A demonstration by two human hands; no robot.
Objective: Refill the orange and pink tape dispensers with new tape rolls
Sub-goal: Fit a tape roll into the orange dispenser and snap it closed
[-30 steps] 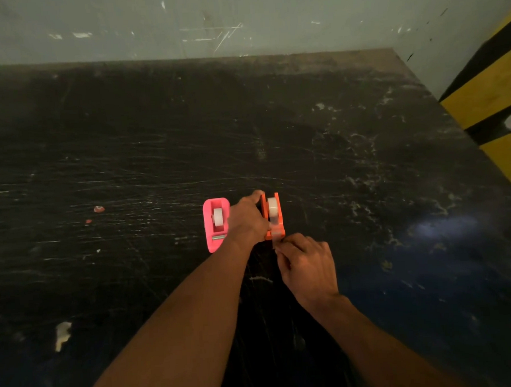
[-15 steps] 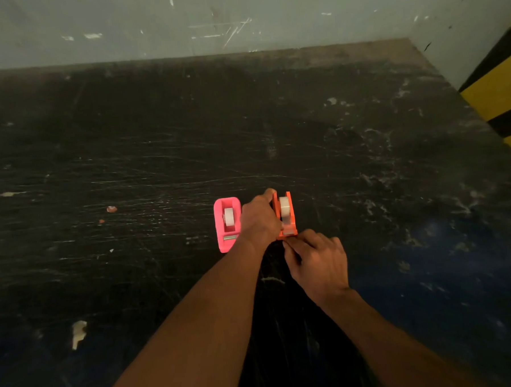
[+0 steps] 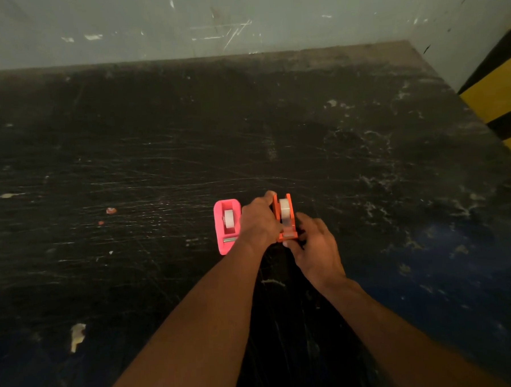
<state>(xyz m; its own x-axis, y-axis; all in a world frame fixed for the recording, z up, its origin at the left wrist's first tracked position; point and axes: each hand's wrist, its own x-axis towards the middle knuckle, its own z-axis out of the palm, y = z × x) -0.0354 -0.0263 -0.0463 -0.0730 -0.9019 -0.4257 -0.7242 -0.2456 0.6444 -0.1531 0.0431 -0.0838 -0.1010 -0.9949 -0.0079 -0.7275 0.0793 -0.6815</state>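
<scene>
Two tape holders sit side by side on a dark, scratched table [image 3: 156, 139], close to the person. The pink tape holder [image 3: 224, 226] is on the left. It has a white roll [image 3: 228, 218] sitting in its middle slot, and nobody is touching it. It looks done.

The orange tape holder [image 3: 285, 218] is just to the right of it, with the left hand [image 3: 257, 220] between the two. It has a white roll of tape [image 3: 284, 208] in it too, standing up on its edge.

The left hand is wrapped around the left side of the orange one, with a fingertip curled over its far end. That looks like a way to keep it from sliding while the other hand works.

The right hand [image 3: 316, 243] is at the near end and right side of the orange holder, where the cutting edge is. Its fingers [image 3: 304, 219] are bent in close and touch the holder. I cannot tell if they pinch the loose end of the tape, because clear tape is too hard to see here.

My guess is that the job is almost over, and the last bit is pulling the tape end down to the cutter
</scene>
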